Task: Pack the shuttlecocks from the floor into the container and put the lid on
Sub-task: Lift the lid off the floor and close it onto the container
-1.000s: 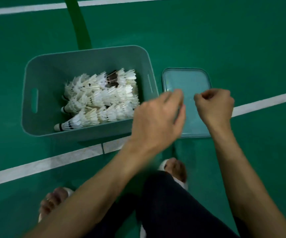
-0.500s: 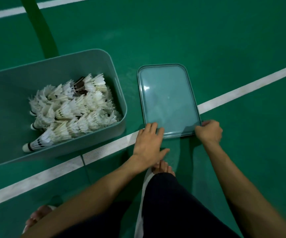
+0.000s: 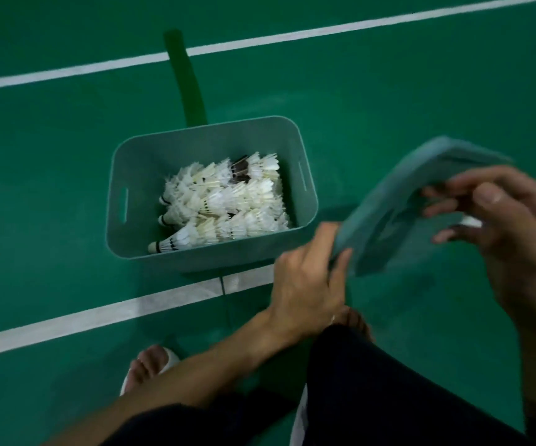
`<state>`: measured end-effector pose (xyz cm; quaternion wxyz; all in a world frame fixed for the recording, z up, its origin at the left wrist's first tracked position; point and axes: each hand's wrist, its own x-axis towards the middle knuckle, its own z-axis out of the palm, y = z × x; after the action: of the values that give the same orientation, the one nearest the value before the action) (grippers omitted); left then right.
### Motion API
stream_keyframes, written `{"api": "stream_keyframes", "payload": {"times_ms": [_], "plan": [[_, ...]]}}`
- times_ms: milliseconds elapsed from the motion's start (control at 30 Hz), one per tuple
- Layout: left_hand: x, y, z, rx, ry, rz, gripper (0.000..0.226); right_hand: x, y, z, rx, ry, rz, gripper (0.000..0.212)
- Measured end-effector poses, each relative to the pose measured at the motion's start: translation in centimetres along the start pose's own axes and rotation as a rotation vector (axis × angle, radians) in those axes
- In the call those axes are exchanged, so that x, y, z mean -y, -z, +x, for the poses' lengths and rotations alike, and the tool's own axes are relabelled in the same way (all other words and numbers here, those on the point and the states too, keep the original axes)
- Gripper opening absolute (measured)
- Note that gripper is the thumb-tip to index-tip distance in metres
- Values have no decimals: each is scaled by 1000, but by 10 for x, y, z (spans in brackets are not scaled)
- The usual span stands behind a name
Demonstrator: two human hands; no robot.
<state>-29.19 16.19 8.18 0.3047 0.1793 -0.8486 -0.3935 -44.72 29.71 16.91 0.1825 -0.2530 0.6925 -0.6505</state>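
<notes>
Lid (image 3: 389, 207) looks like light, stiffish thin plastic, so edge grips seem right: it's tilted in the air just right of the container (image 3: 122, 169) of shuttlecocks (image 3: 228, 201), left hand (image 3: 305, 284) pinching its near edge, right hand (image 3: 511, 226) curled round its other side.
</notes>
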Motion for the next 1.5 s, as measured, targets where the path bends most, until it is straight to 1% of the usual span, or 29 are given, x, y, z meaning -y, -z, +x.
{"api": "stream_keyframes", "payload": {"times_ms": [33,67,100,133,167,200,267,300,333,367,433,533,600,667,733,867,967,1000,1100,1200,1267,1367,1500], "plan": [[-4,26,6,-43,59,-64,27,-3,0,6,-107,48,-84,31],[-4,52,9,-93,90,-101,27,-11,0,15,-271,70,-211,38],[-1,78,11,-158,93,-112,28,-21,-2,24,-417,69,-327,49],[5,101,10,-221,94,-118,32,-32,-5,33,-491,37,-390,58],[14,121,8,-278,120,-135,36,-43,-12,41,-467,-25,-397,63],[27,138,7,-326,168,-160,38,-52,-24,48,-363,-113,-323,68],[57,161,2,-416,285,-171,38,-69,-50,60,-136,-286,-81,72],[72,169,-1,-459,341,-141,37,-76,-65,64,-59,-300,-35,68],[87,175,-4,-497,384,-91,36,-81,-80,67,-19,-262,-53,58],[100,180,-7,-524,416,-24,35,-86,-94,70,-26,-208,-102,49],[120,184,-11,-543,469,130,36,-89,-116,78,-94,-113,-149,35],[143,184,-6,-521,565,250,40,-89,-139,93,-129,-9,-233,24],[157,185,2,-462,608,273,43,-94,-149,106,-140,-14,-290,24],[166,188,8,-395,665,211,39,-101,-155,115,-142,-54,-351,25],[170,189,10,-368,715,99,35,-106,-158,120,-151,-73,-333,22],[170,191,13,-376,785,25,36,-105,-155,124,-160,-113,-343,21],[170,195,18,-403,815,11,21,-100,-157,126,-185,-113,-395,22],[170,197,20,-406,803,35,20,-98,-159,126,-192,-107,-414,22],[173,205,32,-359,772,90,27,-93,-163,130,-191,-108,-482,19],[180,215,52,-268,815,148,36,-89,-167,144,-141,-127,-568,20],[186,218,66,-209,855,186,39,-88,-171,154,-104,-164,-573,26],[189,222,78,-129,886,233,39,-83,-176,160,-100,-220,-560,28],[180,232,63,-9,843,465,39,-74,-174,144,-126,-208,-585,27]]}}
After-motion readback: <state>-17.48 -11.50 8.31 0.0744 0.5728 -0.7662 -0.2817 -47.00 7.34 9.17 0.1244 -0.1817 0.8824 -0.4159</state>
